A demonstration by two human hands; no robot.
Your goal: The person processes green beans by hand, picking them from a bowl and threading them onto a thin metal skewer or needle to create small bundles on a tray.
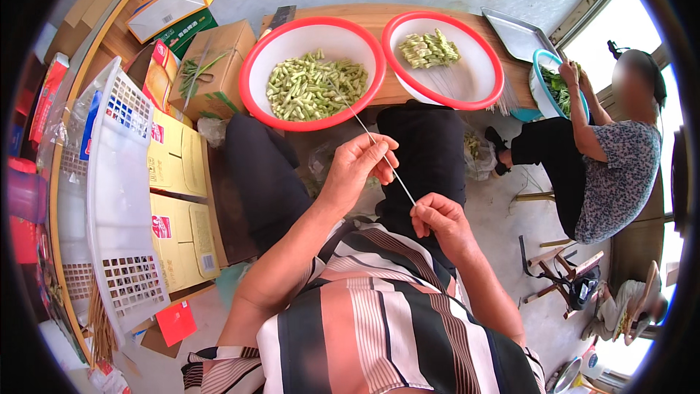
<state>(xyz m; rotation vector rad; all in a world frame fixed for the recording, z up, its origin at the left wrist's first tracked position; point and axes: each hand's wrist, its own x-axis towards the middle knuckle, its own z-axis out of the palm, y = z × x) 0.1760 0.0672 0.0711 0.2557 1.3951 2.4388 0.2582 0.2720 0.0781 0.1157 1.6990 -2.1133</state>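
A thin metal skewer [395,173] slants across my lap, its far tip over the cut green bean pieces [314,85]. My left hand [363,164] pinches it along its middle, and my right hand [440,221] grips its near end. No bean piece is plainly visible on the skewer. The cut pieces lie in a white basin with a red rim [246,85]. To its right, a second red-rimmed white basin [476,79] holds a stack of skewered bean pieces [430,48] and several bare skewers. More thin skewers [507,97] lie by that basin's right side.
Both basins stand on a wooden bench [350,10], with a cleaver [281,17] behind the left one and a metal tray [519,33] at far right. A seated person [618,158] handles greens over a blue-rimmed basin [558,85]. Cardboard boxes [178,153] and a white plastic basket [117,197] stand left.
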